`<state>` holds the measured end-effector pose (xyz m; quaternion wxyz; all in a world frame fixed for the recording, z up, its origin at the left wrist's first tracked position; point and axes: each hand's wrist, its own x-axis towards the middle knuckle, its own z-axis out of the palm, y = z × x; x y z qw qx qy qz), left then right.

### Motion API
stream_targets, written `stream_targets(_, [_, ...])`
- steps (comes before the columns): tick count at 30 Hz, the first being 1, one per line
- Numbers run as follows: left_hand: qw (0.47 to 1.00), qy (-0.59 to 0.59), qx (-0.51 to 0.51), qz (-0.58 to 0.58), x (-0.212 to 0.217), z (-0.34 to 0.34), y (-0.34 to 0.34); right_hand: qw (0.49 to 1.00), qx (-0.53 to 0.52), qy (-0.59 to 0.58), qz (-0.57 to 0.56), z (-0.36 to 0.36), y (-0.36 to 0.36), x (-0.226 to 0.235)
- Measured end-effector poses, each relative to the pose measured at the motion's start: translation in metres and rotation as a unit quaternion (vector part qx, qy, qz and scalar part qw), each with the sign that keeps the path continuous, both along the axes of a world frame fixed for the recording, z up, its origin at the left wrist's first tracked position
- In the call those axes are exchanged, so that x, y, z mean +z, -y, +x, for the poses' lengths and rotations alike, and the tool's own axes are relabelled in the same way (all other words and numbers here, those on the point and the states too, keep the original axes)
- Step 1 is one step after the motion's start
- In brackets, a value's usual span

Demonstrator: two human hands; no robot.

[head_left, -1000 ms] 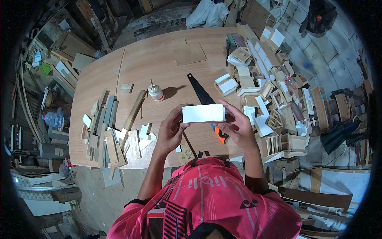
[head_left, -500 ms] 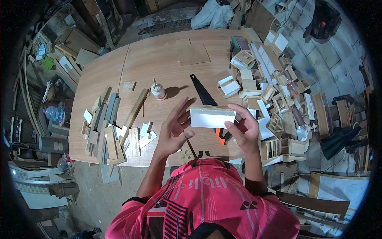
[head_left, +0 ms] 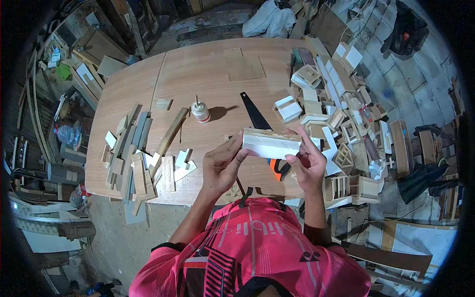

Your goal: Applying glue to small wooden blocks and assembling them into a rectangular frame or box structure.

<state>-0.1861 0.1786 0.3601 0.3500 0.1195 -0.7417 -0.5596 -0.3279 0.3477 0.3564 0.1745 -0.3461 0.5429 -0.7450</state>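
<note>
Between my two hands, above the table's near side, is a small block-shaped wooden piece [head_left: 271,144] with a white front face and a bare wood edge on top. My left hand [head_left: 223,162] pinches its left end between thumb and fingers. At the other end my right hand [head_left: 308,161] grips it, thumb low on the white face and fingers behind. Just beyond lies a hand saw [head_left: 255,113] with a black blade and an orange-and-black handle, partly hidden by the piece and my right hand.
A white glue bottle [head_left: 201,112] with a stick in it stands mid-table [head_left: 193,64]. Wood strips [head_left: 129,153] lie piled on the left. Many small wooden box-like pieces [head_left: 341,119] crowd the right side. A flat thin board [head_left: 246,68] rests toward the far edge.
My left hand has moved right and closed on the piece's left end. The piece has tipped, showing more of its wood top edge. The view has shifted slightly.
</note>
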Motion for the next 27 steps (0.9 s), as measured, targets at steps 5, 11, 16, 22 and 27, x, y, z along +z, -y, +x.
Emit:
stream_targets(5, [1.000, 0.006, 0.008, 0.016, 0.001, -0.001, -0.006, 0.994, -0.091, -0.045, -0.027, 0.010, 0.008, -0.005])
stream_targets(11, [0.999, -0.001, 0.024, 0.035, -0.002, 0.000, -0.005, 0.979, -0.166, -0.122, 0.008, 0.018, 0.007, -0.020])
stream_targets(16, [0.997, -0.023, 0.035, 0.064, -0.007, 0.002, -0.007, 0.979, -0.180, -0.027, -0.094, 0.027, 0.013, -0.016])
stream_targets(22, [0.996, -0.026, 0.039, 0.072, -0.005, 0.004, -0.007, 0.978, -0.169, -0.108, -0.050, 0.022, 0.008, -0.020])
stream_targets(27, [0.996, -0.028, 0.064, 0.055, -0.002, 0.004, -0.011, 0.976, -0.172, -0.120, -0.055, 0.023, 0.008, -0.020])
